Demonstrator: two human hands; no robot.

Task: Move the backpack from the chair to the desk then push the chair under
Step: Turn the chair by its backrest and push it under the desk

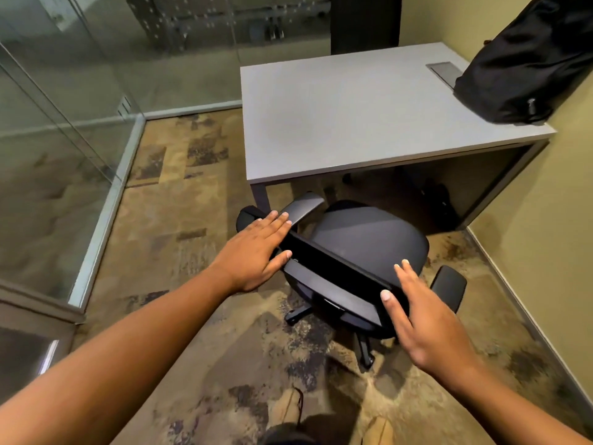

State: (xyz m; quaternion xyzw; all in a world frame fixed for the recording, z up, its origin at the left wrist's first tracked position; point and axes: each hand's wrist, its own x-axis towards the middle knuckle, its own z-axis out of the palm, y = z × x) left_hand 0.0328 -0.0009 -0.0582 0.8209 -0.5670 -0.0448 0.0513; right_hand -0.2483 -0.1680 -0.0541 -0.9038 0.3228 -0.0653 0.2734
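A black backpack (pixel 526 62) leans against the wall on the far right corner of the grey desk (pixel 353 123). The black office chair (pixel 365 239) stands on the carpet just in front of the desk, its seat facing the opening under the desk. My left hand (pixel 256 248) lies flat with fingers spread against the left end of the chair's backrest top. My right hand (pixel 423 319) rests with fingers apart on the right end of the backrest. Neither hand wraps around the chair.
A glass partition (pixel 64 139) runs along the left side. A yellow wall (pixel 552 220) bounds the right, close to the chair's right armrest (pixel 449 287). A desk leg (pixel 261 197) stands near the chair's left armrest. Dark items sit under the desk (pixel 439 197). My shoes (pixel 285 409) show below.
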